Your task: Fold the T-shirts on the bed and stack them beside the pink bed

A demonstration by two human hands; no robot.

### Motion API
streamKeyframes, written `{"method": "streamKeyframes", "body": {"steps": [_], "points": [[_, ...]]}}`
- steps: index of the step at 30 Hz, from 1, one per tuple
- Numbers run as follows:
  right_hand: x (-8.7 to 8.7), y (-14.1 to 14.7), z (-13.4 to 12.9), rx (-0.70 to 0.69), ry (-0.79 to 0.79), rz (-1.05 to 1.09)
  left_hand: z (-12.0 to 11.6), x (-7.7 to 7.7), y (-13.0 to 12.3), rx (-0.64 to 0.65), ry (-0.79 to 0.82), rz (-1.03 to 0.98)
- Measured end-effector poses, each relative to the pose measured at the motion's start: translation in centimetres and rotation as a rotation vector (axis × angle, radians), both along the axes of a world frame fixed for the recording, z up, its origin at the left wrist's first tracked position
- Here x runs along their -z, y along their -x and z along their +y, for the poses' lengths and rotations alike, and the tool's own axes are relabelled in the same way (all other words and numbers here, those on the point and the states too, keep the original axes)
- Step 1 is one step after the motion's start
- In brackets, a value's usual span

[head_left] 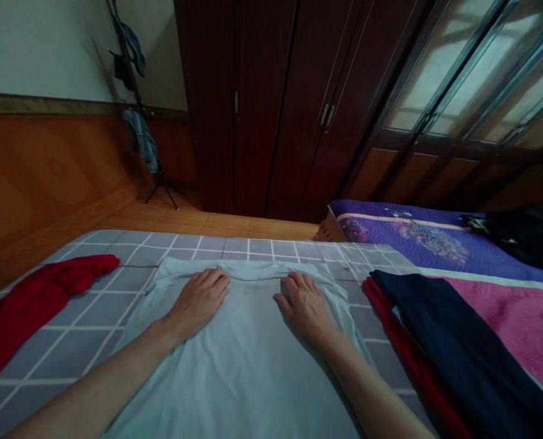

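A pale blue shirt lies spread on the grey checked bed cover, its far edge lying toward the wardrobe. My left hand rests flat near the upper left of the cloth, fingers stretched out. On the upper right, my right hand presses down the same way, its thumb apart from the other fingers. Both palms face the fabric, and neither hand grips it visibly. The lower part of the garment runs out of the picture toward me.
Red clothing lies at the left. Folded dark blue clothing rests on red cloth at the right. Beyond are a purple bedspread, a black item, a dark wardrobe and a coat stand.
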State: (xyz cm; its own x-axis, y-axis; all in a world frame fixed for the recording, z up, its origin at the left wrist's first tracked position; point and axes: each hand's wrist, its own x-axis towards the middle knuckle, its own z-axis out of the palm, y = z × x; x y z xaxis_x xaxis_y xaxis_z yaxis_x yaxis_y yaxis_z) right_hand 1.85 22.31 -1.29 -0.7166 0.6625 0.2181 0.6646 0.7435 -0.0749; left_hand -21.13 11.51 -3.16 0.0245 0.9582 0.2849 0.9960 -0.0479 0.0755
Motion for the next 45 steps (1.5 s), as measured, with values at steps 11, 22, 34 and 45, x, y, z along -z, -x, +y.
{"method": "streamKeyframes", "body": {"steps": [11, 22, 34, 45], "points": [[2.1, 0.1, 0.2, 0.018, -0.024, -0.104, -0.3, 1.8, 1.5, -0.088, 0.168, -0.018], [2.1, 0.0, 0.4, -0.042, -0.051, -0.134, -1.4, -0.9, 6.4, -0.107, 0.256, -0.091], [-2.4, 2.1, -7.6, -0.336, 0.140, -0.064, -3.6, -4.8, 12.6, -0.281, 0.427, -0.457], [4.8, 10.8, -24.5, -0.848, -0.031, 0.151, -3.7, -2.6, 14.4, -0.247, 0.327, -0.634]]}}
